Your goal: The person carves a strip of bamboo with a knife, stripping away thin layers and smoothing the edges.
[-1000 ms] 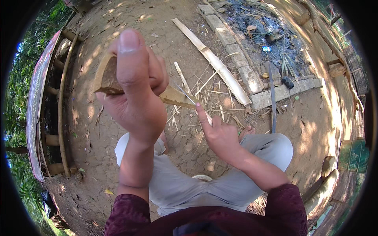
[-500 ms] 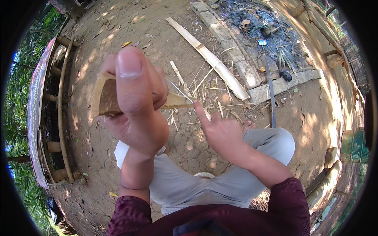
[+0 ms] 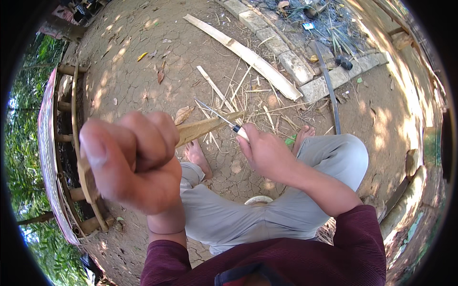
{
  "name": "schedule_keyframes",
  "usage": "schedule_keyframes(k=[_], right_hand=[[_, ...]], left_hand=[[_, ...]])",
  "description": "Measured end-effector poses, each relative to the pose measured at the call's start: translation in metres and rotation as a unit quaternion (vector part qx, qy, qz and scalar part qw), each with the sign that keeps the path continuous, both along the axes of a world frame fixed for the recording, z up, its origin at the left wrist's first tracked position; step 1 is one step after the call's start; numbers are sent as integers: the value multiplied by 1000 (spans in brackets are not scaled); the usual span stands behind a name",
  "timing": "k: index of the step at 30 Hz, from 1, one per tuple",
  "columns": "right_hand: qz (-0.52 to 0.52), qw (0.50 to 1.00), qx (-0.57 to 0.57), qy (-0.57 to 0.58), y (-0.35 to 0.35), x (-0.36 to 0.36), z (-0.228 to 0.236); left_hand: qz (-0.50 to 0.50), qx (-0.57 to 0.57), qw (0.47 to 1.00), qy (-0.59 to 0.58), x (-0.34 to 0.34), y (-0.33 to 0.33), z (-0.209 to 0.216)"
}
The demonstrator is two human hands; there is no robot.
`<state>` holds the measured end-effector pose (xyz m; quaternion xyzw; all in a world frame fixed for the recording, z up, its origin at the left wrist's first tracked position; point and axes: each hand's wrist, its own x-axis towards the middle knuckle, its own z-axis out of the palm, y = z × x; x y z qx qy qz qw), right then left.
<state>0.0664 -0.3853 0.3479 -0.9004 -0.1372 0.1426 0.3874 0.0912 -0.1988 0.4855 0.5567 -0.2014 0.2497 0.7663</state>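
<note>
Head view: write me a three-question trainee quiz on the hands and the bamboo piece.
1. True or false: the left hand grips the bamboo piece in a closed fist.
2. What does the right hand hold against the bamboo piece?
A. a saw
B. a small knife
C. a hammer
3. Fill in: the long split bamboo slat lies on the ground beside a row of ____ blocks.

Key
1. True.
2. B; its thin blade rests along the tapered end.
3. Stone.
</note>
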Motion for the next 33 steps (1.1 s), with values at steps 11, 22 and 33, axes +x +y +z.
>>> schedule_keyframes(k=[11, 22, 33], right_hand=[[11, 975, -1, -221, -2, -27, 4], [-1, 956, -293, -14, -43, 5, -111], [-77, 982, 89, -147, -11, -4, 8]], left_hand=[[69, 14, 997, 9, -10, -18, 2], [90, 32, 995, 11, 21, -1, 4], [112, 26, 993, 15, 15, -21, 8]])
